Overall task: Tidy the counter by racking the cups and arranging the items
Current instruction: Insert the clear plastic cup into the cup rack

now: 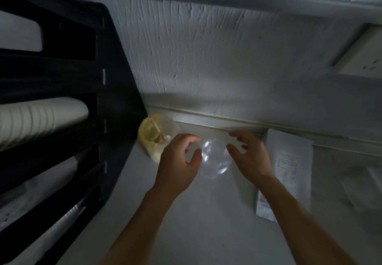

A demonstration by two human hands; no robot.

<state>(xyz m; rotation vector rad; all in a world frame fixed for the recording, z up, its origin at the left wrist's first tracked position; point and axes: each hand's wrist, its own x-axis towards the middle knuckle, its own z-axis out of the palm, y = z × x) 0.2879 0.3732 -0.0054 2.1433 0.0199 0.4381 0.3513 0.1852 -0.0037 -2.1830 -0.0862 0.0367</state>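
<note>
A clear cup point(216, 158) sat on the worktop point(206, 213) between both hands. The left hand point(177, 161) and right hand point(248, 157) each had a wide, empty grip beside it. Left of the left hand stood the rack point(62, 99).

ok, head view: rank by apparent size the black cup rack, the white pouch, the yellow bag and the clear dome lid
1. black cup rack, by far the largest, though it is nearest the camera and cropped.
2. white pouch.
3. yellow bag and clear dome lid look about alike; hands partly cover both, so unranked.
</note>
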